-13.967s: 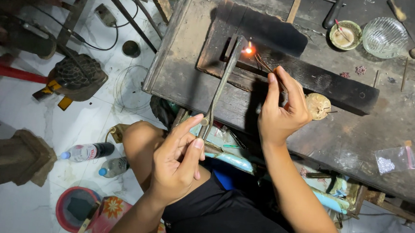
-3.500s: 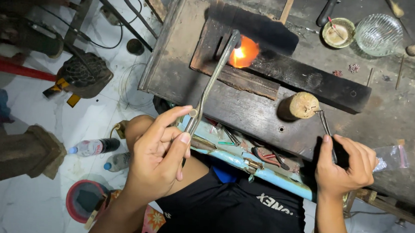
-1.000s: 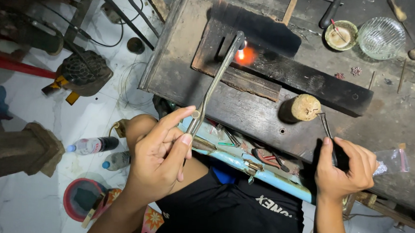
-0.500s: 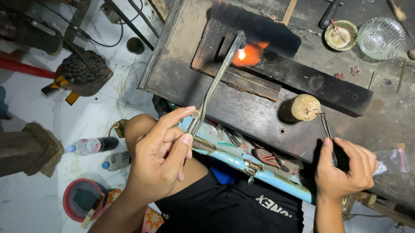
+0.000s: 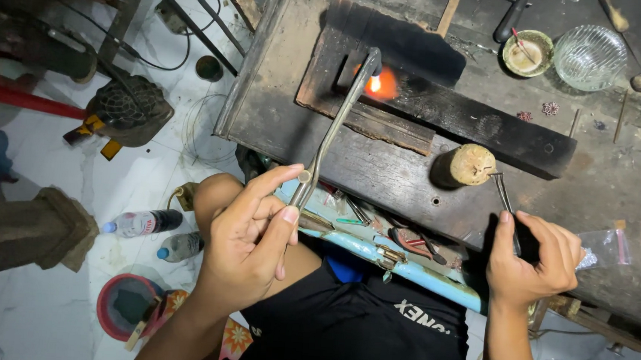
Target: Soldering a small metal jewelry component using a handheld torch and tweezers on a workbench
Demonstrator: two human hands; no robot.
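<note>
Little had shifted over the last half second: the orange flame (image 5: 381,83) had shrunk from a wider flare to a small round glow, while both hands kept their places. Against the frame from fourteen seconds back, the right hand had come off the charred block and drawn back to the near edge of the desk.

The long thin metal torch pipe (image 5: 337,125) ran from the left hand (image 5: 250,244) up across the desk, its bent tip just beside the flame. The left fingers (image 5: 281,226) were closed around the pipe's lower end, the thumb pressed along it. The flame sat on the blackened, charred wooden block (image 5: 446,110), which lay on the dark, scorched wooden desk (image 5: 280,109); what was being heated there was too small to tell. The steadier, smaller glow suggested, as a judgement, that the heating was being held on one spot.

The right hand (image 5: 532,266) was closed on the dark handle of slim metal tweezers (image 5: 501,196), whose tips touched a round cork-coloured stub (image 5: 473,164) standing near the block.

Farther back stood a small yellowish bowl (image 5: 528,53) and a clear ribbed glass dish (image 5: 590,57). On the white floor at the left lay two plastic bottles (image 5: 144,222).
</note>
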